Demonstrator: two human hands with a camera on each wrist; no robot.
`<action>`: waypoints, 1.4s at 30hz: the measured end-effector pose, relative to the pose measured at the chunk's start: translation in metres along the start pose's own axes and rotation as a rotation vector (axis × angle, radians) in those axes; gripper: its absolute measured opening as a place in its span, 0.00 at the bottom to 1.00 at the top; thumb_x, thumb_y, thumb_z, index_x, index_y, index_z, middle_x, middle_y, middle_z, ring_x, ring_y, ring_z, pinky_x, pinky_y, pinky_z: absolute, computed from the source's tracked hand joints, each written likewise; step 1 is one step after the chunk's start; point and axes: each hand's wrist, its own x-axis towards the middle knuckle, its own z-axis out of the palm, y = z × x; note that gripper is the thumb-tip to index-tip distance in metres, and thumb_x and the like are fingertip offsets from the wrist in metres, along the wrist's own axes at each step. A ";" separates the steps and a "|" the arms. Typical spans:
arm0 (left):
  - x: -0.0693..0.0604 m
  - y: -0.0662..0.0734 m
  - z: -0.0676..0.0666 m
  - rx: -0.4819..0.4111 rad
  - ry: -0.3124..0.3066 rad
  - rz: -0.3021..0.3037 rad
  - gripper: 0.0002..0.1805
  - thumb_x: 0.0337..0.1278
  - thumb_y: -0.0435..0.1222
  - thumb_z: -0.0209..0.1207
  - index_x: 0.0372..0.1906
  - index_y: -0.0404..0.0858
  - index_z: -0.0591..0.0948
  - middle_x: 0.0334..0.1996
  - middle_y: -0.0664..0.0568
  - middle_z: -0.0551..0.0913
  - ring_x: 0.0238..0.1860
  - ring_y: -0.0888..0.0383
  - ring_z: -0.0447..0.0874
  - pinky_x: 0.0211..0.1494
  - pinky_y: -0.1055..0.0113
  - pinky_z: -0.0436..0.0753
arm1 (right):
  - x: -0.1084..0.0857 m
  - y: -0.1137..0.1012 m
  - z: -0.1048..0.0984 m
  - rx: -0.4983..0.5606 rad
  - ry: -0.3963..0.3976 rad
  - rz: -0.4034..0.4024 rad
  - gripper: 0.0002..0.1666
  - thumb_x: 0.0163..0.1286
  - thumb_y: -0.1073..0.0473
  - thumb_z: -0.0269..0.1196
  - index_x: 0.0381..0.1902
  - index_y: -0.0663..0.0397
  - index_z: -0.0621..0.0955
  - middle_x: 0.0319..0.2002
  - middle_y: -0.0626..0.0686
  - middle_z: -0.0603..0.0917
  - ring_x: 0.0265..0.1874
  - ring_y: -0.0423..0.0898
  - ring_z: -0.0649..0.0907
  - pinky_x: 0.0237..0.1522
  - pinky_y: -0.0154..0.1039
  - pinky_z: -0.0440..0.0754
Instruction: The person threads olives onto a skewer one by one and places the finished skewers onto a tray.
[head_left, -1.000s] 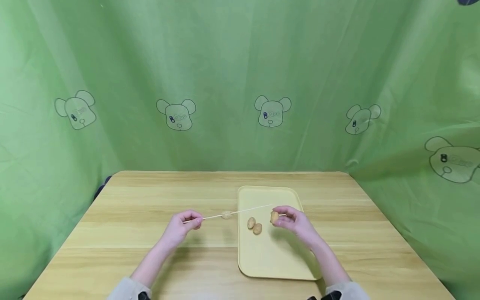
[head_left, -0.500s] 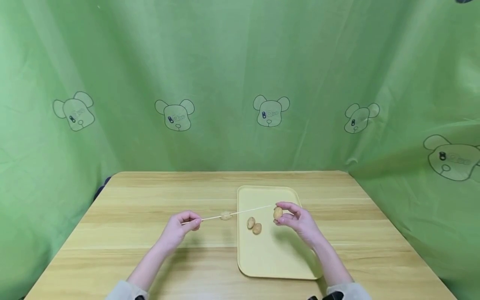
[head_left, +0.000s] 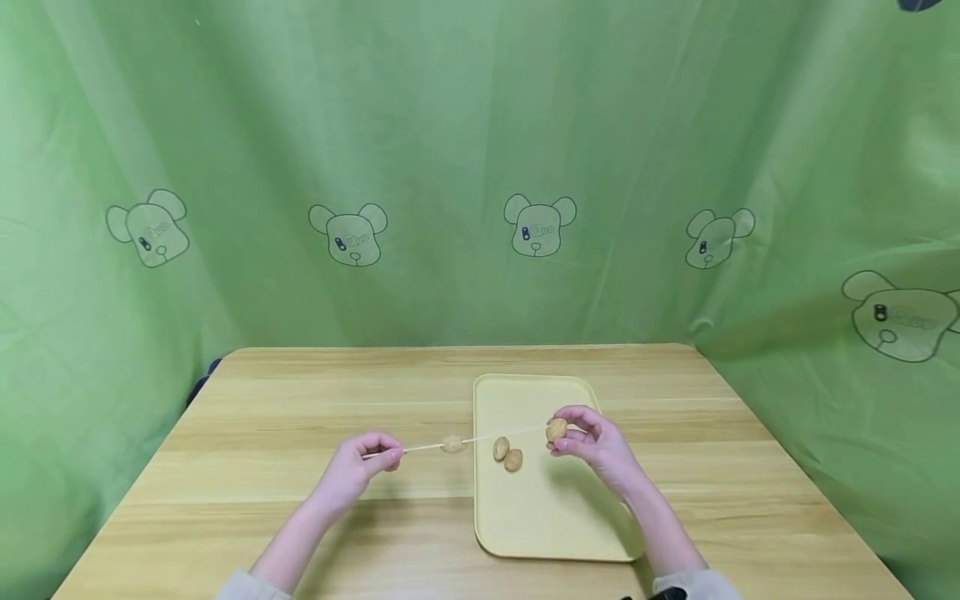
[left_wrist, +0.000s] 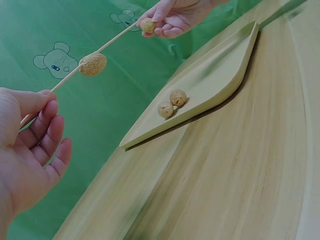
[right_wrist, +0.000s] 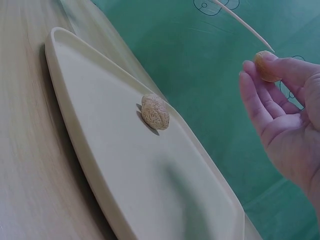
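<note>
The lower part of the head view is filled by a bench [head_left: 420, 533], surfaced in pale wood grain banded from left to right, its far corners rounded. Right of centre, a pale yellow tray [head_left: 555, 517] with rounded corners and a raised rim is laid flat upon it.

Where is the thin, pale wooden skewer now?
In the head view's lower centre, the skewer runs rightward from the left hand, which pinches it, through a wrinkled tan oval ball, then over the pale yellow rectangular tray toward the right hand.
</note>
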 end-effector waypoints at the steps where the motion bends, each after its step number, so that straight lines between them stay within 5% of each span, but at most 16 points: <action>1: 0.000 0.000 0.000 -0.002 -0.005 0.003 0.10 0.57 0.29 0.56 0.38 0.22 0.77 0.29 0.48 0.80 0.34 0.57 0.78 0.43 0.66 0.78 | 0.000 0.000 0.000 0.002 -0.002 -0.005 0.20 0.57 0.76 0.60 0.48 0.70 0.71 0.40 0.50 0.79 0.36 0.44 0.83 0.41 0.39 0.81; 22: -0.003 -0.003 -0.003 0.003 -0.024 0.007 0.11 0.57 0.29 0.57 0.38 0.22 0.77 0.31 0.48 0.80 0.35 0.54 0.79 0.44 0.66 0.78 | 0.000 -0.002 0.004 0.184 -0.042 -0.051 0.16 0.60 0.79 0.54 0.47 0.68 0.71 0.39 0.54 0.79 0.37 0.46 0.83 0.43 0.39 0.80; 35: -0.001 -0.010 0.001 0.007 -0.002 0.025 0.10 0.56 0.27 0.56 0.37 0.20 0.76 0.27 0.51 0.80 0.32 0.60 0.78 0.41 0.68 0.78 | 0.000 0.000 0.007 0.128 0.017 -0.042 0.16 0.58 0.79 0.56 0.45 0.65 0.74 0.37 0.53 0.81 0.35 0.46 0.84 0.42 0.39 0.81; 42: 0.000 -0.008 0.004 0.022 0.019 0.021 0.10 0.57 0.29 0.57 0.36 0.21 0.77 0.27 0.44 0.79 0.31 0.62 0.77 0.41 0.68 0.78 | 0.001 -0.002 0.009 0.092 0.041 -0.079 0.15 0.57 0.79 0.57 0.42 0.67 0.74 0.35 0.52 0.83 0.34 0.45 0.84 0.40 0.38 0.81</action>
